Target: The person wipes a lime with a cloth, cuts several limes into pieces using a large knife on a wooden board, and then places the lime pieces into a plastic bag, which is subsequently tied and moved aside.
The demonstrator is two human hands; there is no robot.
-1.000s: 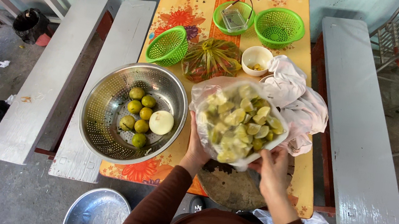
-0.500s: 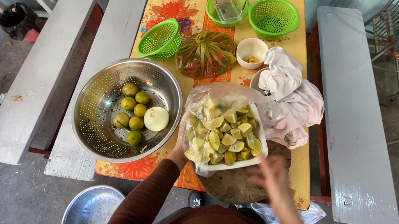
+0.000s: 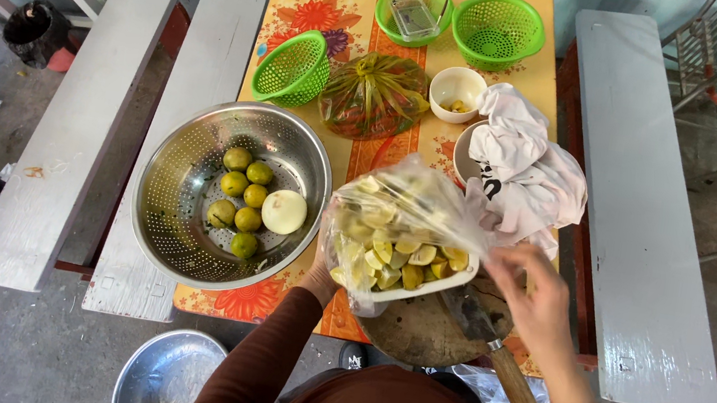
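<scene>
Left hand [image 3: 321, 274] grips the white bowl [image 3: 427, 283] of cut limes under the clear bag [image 3: 405, 208]; right hand [image 3: 527, 288] pinches the bag. Whole limes [image 3: 241, 198] remain uncut in the colander [image 3: 185, 157], left on the counter [image 3: 331, 8].

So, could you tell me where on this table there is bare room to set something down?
Bare cloth shows between the tipped green basket and the two upright green baskets, and past those at the far end. The near end is crowded: steel colander, bag of cut fruit, cutting board, knife, white cloth.
</scene>
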